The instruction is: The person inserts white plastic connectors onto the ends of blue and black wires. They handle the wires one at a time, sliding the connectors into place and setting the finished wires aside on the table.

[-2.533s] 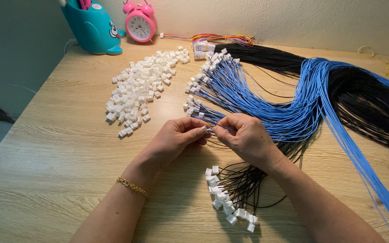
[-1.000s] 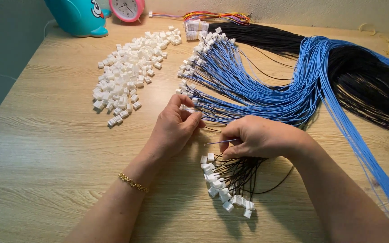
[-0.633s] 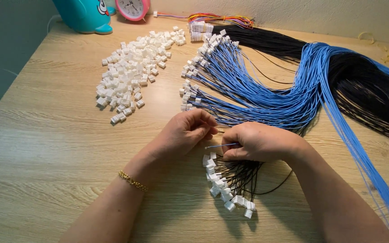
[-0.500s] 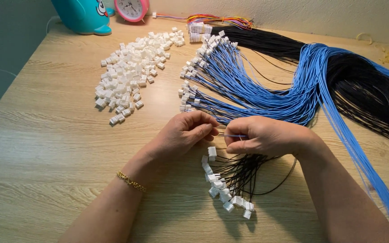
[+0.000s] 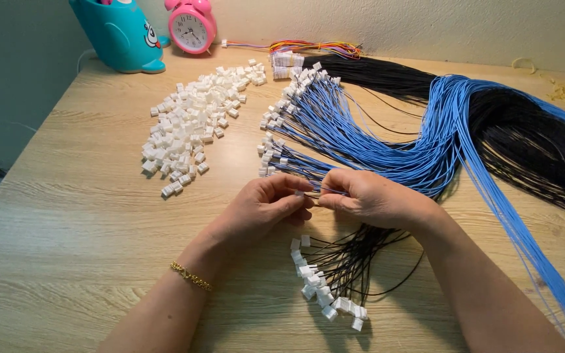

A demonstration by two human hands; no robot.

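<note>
Since approx. 1 s ago left hand (image 5: 261, 210) came back from blue wires (image 5: 387, 147) w/ small white connector (image 5: 299, 193), both hands' grip pinched shut, right hand (image 5: 375, 198) feeding wire in

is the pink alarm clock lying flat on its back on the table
No, the pink round alarm clock stands upright at the back of the wooden table, its dial facing forward, beside the teal plastic cartoon-faced holder.

Both forearms are bare, and the left wrist wears what looks like a thin gold chain bracelet (image 5: 191, 277).
</note>
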